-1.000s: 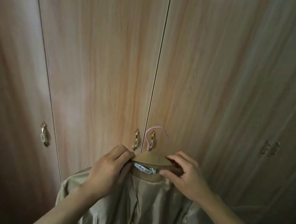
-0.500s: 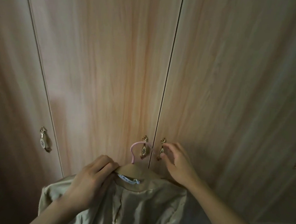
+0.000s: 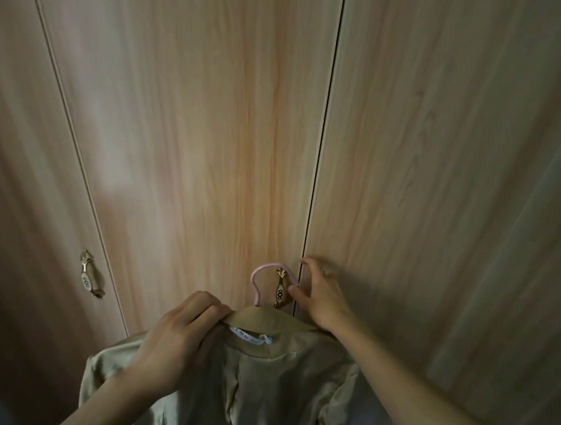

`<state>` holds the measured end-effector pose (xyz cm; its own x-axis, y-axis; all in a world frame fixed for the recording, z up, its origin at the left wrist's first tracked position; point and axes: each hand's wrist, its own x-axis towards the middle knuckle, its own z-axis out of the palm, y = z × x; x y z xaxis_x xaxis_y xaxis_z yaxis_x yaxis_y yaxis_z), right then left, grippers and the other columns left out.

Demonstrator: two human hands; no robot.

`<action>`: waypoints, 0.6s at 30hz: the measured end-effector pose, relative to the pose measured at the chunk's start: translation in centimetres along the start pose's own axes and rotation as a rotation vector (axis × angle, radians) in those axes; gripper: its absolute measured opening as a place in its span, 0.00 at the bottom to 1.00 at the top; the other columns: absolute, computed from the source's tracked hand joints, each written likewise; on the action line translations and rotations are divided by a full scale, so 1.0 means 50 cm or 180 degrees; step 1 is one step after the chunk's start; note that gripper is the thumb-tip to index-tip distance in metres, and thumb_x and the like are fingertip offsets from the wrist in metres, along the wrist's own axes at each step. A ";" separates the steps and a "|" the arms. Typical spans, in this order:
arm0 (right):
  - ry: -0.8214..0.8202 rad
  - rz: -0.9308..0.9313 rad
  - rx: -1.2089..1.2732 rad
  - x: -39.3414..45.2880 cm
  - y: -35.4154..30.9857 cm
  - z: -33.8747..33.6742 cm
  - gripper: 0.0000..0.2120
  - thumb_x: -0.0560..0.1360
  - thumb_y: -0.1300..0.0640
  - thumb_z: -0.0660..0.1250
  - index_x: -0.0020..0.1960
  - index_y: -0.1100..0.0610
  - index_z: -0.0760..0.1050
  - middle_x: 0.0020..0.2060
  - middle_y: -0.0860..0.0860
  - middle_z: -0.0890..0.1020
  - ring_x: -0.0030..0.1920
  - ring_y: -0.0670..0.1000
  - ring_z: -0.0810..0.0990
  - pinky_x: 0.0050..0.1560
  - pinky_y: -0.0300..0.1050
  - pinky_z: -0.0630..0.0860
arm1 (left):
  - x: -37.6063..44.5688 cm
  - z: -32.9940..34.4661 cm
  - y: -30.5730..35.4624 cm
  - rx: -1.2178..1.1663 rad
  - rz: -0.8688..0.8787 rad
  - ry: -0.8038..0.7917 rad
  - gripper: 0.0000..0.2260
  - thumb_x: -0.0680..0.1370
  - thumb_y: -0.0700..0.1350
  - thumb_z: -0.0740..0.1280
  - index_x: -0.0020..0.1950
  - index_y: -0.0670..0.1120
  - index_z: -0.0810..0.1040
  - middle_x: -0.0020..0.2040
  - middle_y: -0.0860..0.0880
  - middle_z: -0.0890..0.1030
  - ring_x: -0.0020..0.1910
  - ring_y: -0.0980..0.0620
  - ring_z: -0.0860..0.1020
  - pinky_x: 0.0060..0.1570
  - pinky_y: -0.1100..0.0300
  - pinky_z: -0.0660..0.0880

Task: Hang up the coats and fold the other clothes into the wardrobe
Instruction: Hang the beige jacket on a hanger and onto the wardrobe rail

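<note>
A beige coat (image 3: pixel 261 377) with a shiny lining hangs on a pink hanger (image 3: pixel 257 282), whose hook sticks up above the collar. My left hand (image 3: pixel 177 334) grips the coat's collar on the left side and holds the coat up in front of the shut wooden wardrobe (image 3: pixel 212 124). My right hand (image 3: pixel 319 298) is off the coat and curls round the handle of the right-hand door, which it hides. The brass handle of the middle door (image 3: pixel 280 287) shows just left of that hand.
The wardrobe's wooden doors fill the view, all shut. Another brass handle (image 3: pixel 87 273) sits on the far-left door. The seam between the two middle doors (image 3: pixel 320 148) runs straight up from my right hand.
My right hand let go of the coat's collar and reached up to the right door's handle. My left hand now holds the coat alone. The view shifted closer to the doors.
</note>
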<state>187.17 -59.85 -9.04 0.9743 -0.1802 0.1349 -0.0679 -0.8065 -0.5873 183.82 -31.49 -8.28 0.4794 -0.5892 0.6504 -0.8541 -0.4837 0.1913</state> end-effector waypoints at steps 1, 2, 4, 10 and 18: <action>0.0004 -0.0036 0.0005 0.005 0.000 0.002 0.28 0.77 0.42 0.66 0.73 0.41 0.58 0.68 0.59 0.70 0.59 0.57 0.77 0.58 0.50 0.74 | 0.003 0.001 0.002 -0.0004 -0.0009 -0.0016 0.11 0.84 0.50 0.56 0.58 0.48 0.76 0.50 0.53 0.74 0.46 0.52 0.76 0.42 0.57 0.74; 0.0010 -0.0077 -0.0005 0.010 0.001 0.003 0.28 0.77 0.41 0.66 0.72 0.40 0.57 0.70 0.58 0.68 0.59 0.56 0.77 0.60 0.51 0.74 | 0.006 0.002 0.005 -0.0016 -0.0025 -0.0030 0.11 0.84 0.50 0.57 0.58 0.48 0.76 0.50 0.53 0.74 0.46 0.53 0.76 0.42 0.58 0.74; -0.0006 -0.0139 -0.0070 0.017 0.006 0.001 0.28 0.77 0.41 0.66 0.72 0.39 0.57 0.72 0.56 0.66 0.63 0.56 0.75 0.62 0.52 0.73 | 0.010 0.002 0.010 -0.0049 -0.0039 -0.0042 0.09 0.84 0.49 0.58 0.57 0.48 0.77 0.50 0.53 0.74 0.46 0.53 0.76 0.42 0.58 0.74; -0.0155 0.0141 -0.0390 -0.005 0.018 0.027 0.29 0.79 0.43 0.64 0.75 0.37 0.54 0.68 0.64 0.65 0.61 0.63 0.76 0.62 0.55 0.72 | 0.006 -0.008 0.015 -0.0248 0.0135 -0.0058 0.08 0.83 0.46 0.60 0.56 0.45 0.77 0.49 0.52 0.74 0.46 0.52 0.75 0.43 0.59 0.73; 0.0292 0.0077 -0.0583 -0.127 0.033 0.042 0.17 0.82 0.52 0.61 0.66 0.39 0.61 0.52 0.55 0.79 0.43 0.48 0.79 0.48 0.47 0.80 | -0.042 0.000 0.021 -0.0608 0.0504 -0.0178 0.07 0.82 0.45 0.60 0.57 0.46 0.76 0.49 0.52 0.74 0.46 0.52 0.76 0.45 0.64 0.72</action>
<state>181.34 -58.87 -12.55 0.9489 -0.2446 0.1995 -0.1371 -0.8887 -0.4375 181.90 -30.77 -9.42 0.3424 -0.6854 0.6426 -0.9395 -0.2546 0.2291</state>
